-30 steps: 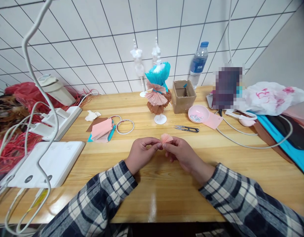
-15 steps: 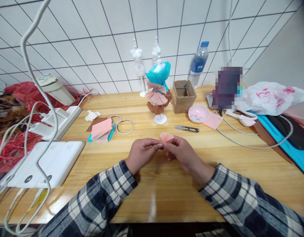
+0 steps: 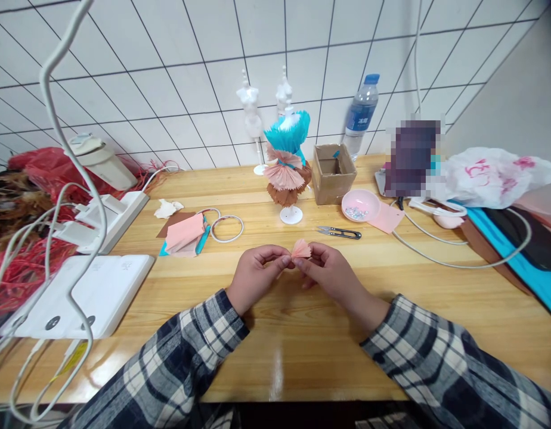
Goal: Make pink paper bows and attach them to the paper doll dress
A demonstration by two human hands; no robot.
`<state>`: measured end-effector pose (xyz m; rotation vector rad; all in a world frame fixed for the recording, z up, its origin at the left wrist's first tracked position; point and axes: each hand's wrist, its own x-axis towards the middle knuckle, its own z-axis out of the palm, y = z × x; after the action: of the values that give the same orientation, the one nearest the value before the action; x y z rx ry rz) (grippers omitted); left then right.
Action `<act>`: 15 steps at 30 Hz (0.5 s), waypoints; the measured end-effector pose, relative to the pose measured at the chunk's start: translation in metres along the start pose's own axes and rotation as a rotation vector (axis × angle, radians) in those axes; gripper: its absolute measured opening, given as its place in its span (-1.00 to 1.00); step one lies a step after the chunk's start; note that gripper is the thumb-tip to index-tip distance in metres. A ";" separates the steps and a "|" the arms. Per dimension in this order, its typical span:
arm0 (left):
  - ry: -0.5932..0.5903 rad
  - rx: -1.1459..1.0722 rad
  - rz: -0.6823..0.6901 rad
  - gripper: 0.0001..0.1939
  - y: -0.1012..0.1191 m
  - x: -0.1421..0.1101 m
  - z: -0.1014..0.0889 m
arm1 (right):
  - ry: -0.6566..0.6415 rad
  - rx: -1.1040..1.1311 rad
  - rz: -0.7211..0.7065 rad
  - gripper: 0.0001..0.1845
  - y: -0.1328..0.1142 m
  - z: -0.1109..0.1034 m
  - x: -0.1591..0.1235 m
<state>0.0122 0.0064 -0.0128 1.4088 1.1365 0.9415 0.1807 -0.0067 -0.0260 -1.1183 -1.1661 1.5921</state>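
A small pleated fan of pink crepe paper (image 3: pixel 302 248) is pinched between my two hands above the wooden table. My left hand (image 3: pixel 261 273) grips its narrow gathered end with thumb and forefinger. My right hand (image 3: pixel 331 274) closes on the fan's other side, its thumb over the lower pleats. Beyond them stands a white mini mannequin dressed in a ruffled paper dress (image 3: pixel 284 170) of blue, pink and brown. Black thread snips (image 3: pixel 340 232) lie just past my right hand. Folded pink paper (image 3: pixel 185 232) rests on brown and blue sheets to the left.
A pink bowl (image 3: pixel 360 207) of small shiny beads sits beside a cardboard box (image 3: pixel 333 173). Behind are a water bottle (image 3: pixel 361 113) and bare white mannequins (image 3: pixel 250 110). A white power strip (image 3: pixel 117 220), cables and a white flat box (image 3: pixel 79 296) occupy the left side.
The pink paper fan has tilted over to the right in my fingers. My hands shift only slightly; everything else stays put.
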 end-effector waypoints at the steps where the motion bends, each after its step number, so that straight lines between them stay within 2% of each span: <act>1: -0.004 -0.020 -0.007 -0.81 0.000 0.000 0.000 | -0.020 0.031 0.012 -0.68 -0.001 -0.001 0.000; 6: 0.021 -0.004 0.052 -0.82 -0.003 -0.001 -0.004 | -0.072 0.233 0.135 -0.70 -0.002 -0.004 0.000; 10: -0.055 0.278 0.270 -0.84 0.001 -0.001 -0.010 | -0.096 0.272 0.210 -0.73 -0.001 -0.010 0.004; 12: -0.141 0.481 0.413 -0.85 0.004 -0.001 -0.014 | -0.133 0.215 0.216 -0.79 0.000 -0.016 0.006; 15: -0.296 0.680 0.569 -0.79 0.005 0.000 -0.021 | -0.177 -0.024 0.165 -0.89 0.001 -0.027 0.010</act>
<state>-0.0069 0.0118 -0.0048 2.4244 0.8689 0.7007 0.2040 0.0086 -0.0327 -1.1308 -1.2363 1.8389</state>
